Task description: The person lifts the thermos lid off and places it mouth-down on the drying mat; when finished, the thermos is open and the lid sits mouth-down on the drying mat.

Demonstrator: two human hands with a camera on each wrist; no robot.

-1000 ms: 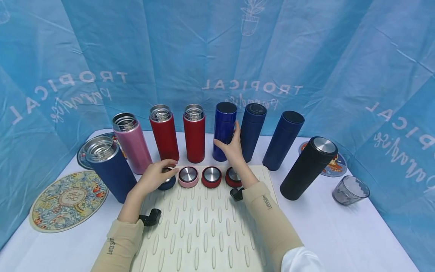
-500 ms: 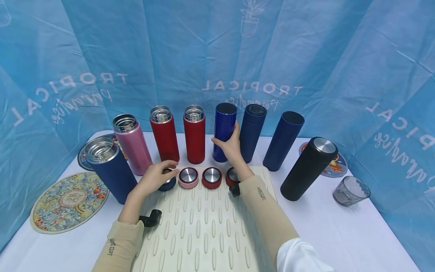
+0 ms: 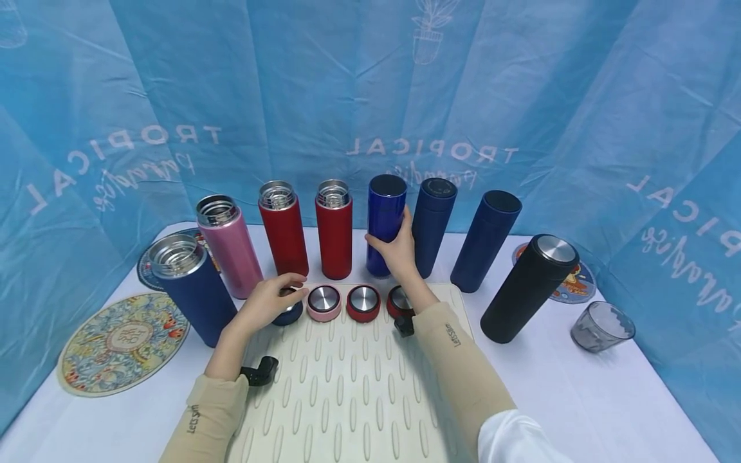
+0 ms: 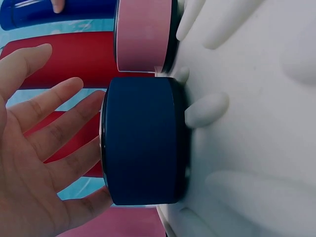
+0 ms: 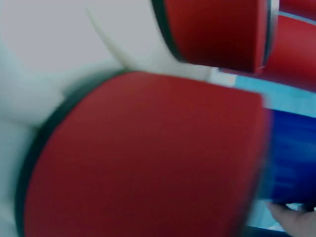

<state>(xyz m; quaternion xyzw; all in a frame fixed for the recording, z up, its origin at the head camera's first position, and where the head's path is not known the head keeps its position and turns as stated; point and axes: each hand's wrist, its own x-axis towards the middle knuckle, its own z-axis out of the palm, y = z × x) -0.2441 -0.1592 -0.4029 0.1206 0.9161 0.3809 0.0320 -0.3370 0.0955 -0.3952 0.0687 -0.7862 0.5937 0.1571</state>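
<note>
In the head view my left hand point(image 3: 272, 299) is at the navy lid point(image 3: 291, 315), fingers loosely bent. The left wrist view shows that hand spread beside the lid's top, some fingertips at its edge, without a grip. My right hand point(image 3: 399, 254) holds the upright, glossy blue thermos point(image 3: 383, 215), thumb across its front and fingers round its right side. In line with the navy lid sit a pink lid point(image 3: 324, 303), a red lid point(image 3: 363, 303) and another red lid point(image 3: 398, 301), partly hidden by my right wrist.
Topless bottles stand at left: navy point(image 3: 193, 296), pink point(image 3: 231, 251), red point(image 3: 285, 231), red point(image 3: 334, 238). Capped navy thermoses point(image 3: 431, 225) point(image 3: 485, 244) and a black one point(image 3: 527, 289) stand at right, near a glass point(image 3: 602, 326). The lids rest on a cream ribbed mat point(image 3: 341, 399).
My right hand has shifted very slightly forward around the blue thermos. The left hand stays at the navy lid. The head view has drifted a little.
</note>
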